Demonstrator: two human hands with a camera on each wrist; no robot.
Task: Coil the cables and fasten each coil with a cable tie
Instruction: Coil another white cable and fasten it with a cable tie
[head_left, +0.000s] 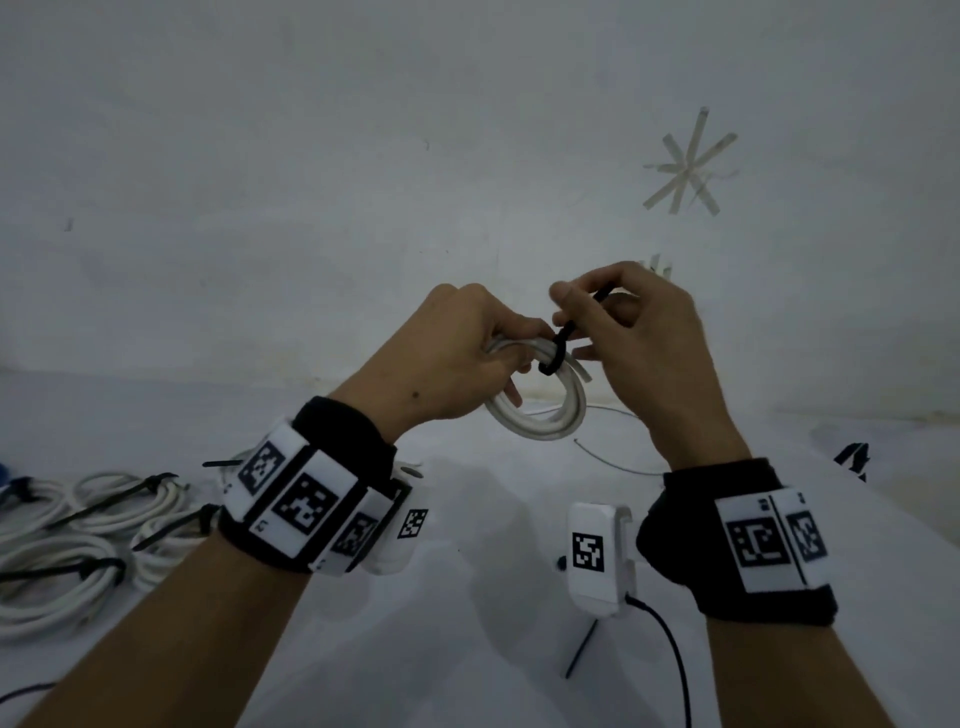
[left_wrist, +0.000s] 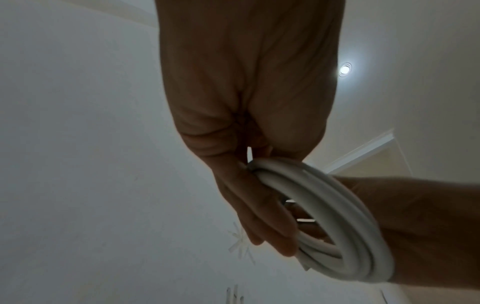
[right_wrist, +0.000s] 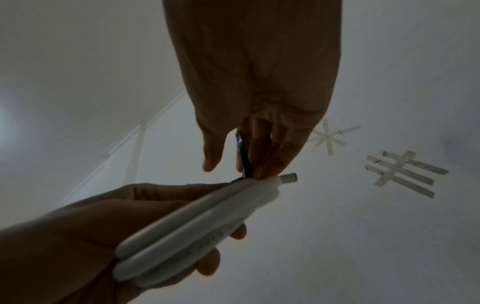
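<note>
Your left hand (head_left: 457, 358) gripped the white coil (head_left: 540, 415), which hung below it; your right hand (head_left: 639, 343) pinched the black cable tie (head_left: 558, 348), its tail slanting up toward your right fingers.

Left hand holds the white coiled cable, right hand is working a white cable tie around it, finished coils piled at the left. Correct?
Not quite: the cable tie is black, not white, as the head view shows. The rest holds: the left hand grips the white coiled cable, the right hand pinches the tie, and finished coils lie at the left.
</note>
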